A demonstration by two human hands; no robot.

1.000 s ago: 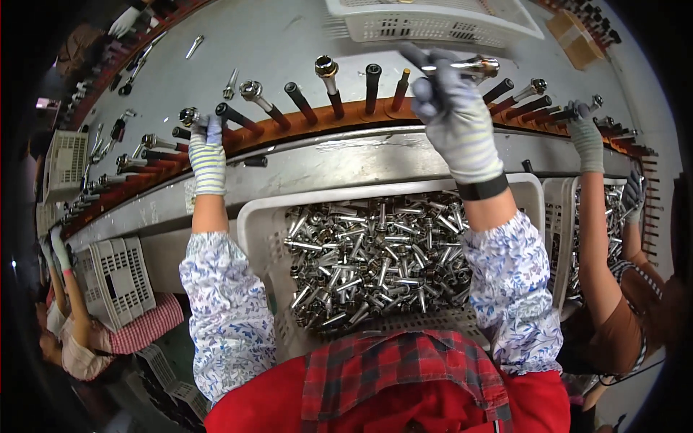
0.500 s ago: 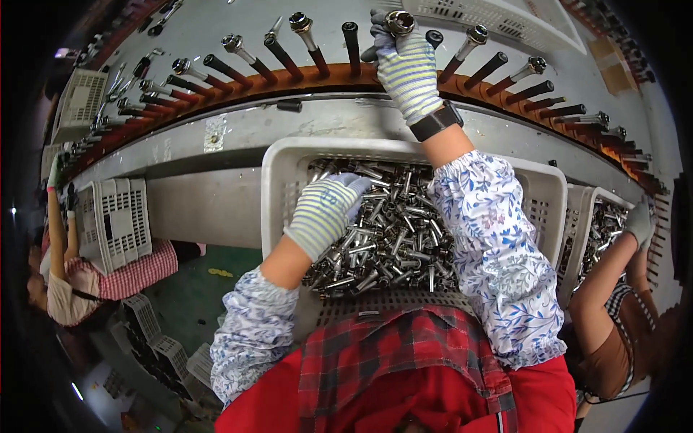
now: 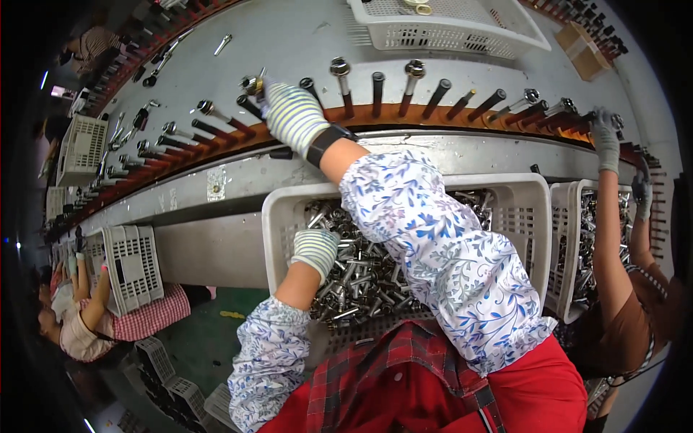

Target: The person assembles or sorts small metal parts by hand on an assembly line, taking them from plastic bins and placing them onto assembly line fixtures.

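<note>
Grey worktop (image 3: 303,50) spreads toward twelve o'clock. At eleven, the right hand (image 3: 294,114) is curled at a shiny-headed metal part (image 3: 251,85); whether pinching it, I cannot tell. Just off centre, toward half past seven, the left hand (image 3: 315,249) rests on loose parts (image 3: 361,278) in a white basket (image 3: 280,231), fingertips hidden, grip unclear. Beyond, pegs (image 3: 377,94) arc from nine to two. The step seems to be handling single parts at the pegs; the next move likely calls for a sure grip.

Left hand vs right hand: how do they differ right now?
Position: left hand is low in the picture, over loose metal fittings; right hand is higher, by the orange rail.
Wrist: right hand has a black wristband; left hand shows none.
Shared: both wear striped gloves.
</note>
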